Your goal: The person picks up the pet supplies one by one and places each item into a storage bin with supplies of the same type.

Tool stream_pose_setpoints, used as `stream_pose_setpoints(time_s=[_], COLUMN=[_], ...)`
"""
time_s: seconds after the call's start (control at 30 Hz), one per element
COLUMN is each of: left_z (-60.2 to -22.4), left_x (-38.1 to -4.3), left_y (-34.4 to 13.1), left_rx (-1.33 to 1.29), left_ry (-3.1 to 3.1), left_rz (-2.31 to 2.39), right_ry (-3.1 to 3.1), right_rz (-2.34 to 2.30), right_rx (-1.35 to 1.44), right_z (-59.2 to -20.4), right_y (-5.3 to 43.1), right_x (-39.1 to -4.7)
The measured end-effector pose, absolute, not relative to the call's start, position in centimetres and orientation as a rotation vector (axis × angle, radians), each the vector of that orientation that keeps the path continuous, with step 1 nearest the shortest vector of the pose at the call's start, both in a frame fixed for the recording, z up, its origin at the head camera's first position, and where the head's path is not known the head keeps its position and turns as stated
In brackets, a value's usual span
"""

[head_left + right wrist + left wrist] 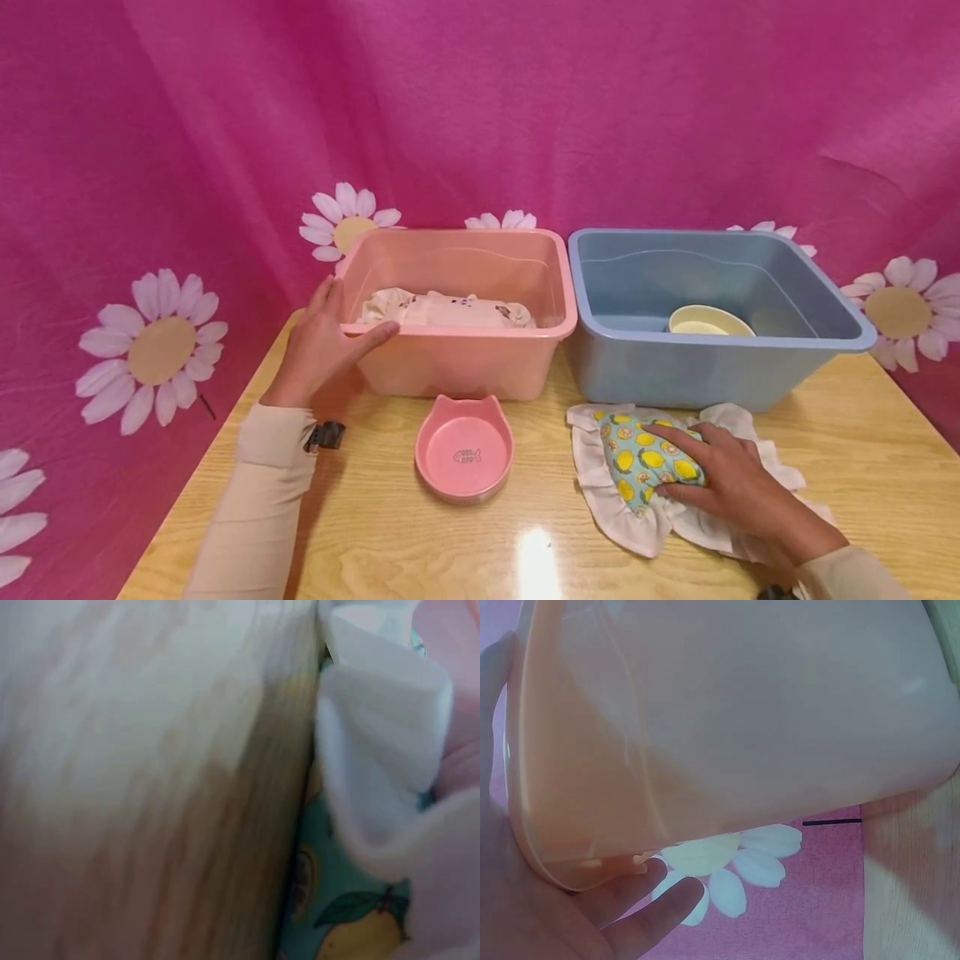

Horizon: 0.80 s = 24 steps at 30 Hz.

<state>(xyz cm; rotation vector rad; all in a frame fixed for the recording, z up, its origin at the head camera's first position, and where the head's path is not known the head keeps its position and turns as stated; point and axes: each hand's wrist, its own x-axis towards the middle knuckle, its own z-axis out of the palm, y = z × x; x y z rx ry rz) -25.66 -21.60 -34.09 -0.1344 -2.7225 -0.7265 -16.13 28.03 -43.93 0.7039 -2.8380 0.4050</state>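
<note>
My left hand [318, 333] rests against the front left corner of a pink plastic bin [457, 367], thumb along the front rim and the other fingers fairly straight outside the corner. In the left wrist view, two fingertips [682, 896] show past the bin's rim. A ruffled pillow [633, 458] with a lemon print and white frill lies on the table before the blue bin. On top of it, my right hand [723, 479] grips the bunched printed cloth between thumb and fingers. The right wrist view catches the white frill [382, 742] close up.
Inside the pink bin lies a cream-coloured cloth item [457, 311] with dark prints. A blue bin [675, 375] to its right holds a pale yellow bowl [708, 321]. Between the hands, a pink cat-eared bowl [465, 458] sits on the wooden table [405, 550]. Behind hangs a magenta flowered cloth [465, 108].
</note>
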Motion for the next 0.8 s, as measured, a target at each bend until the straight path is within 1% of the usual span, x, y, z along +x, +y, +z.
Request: stream_pose_setpoints(time_s=[0.17, 0.47, 0.8], left_z=[-34.0, -34.1, -34.0], left_x=[-25.6, -25.5, -25.6], left_y=[-21.3, -21.7, -21.6], left_rx=[-0.127, -0.132, -0.128], left_ry=[-2.738, -2.734, -2.732], left_rz=[-0.743, -0.723, -0.741], right_ry=[-2.832, -2.752, -2.785], right_rz=[0.378, 0.499, 0.556], right_rx=[0.734, 0.767, 0.736], right_z=[-43.5, -43.8, -42.6], right_y=[28.2, 28.4, 28.6], right_x=[-16.4, -16.7, -16.5])
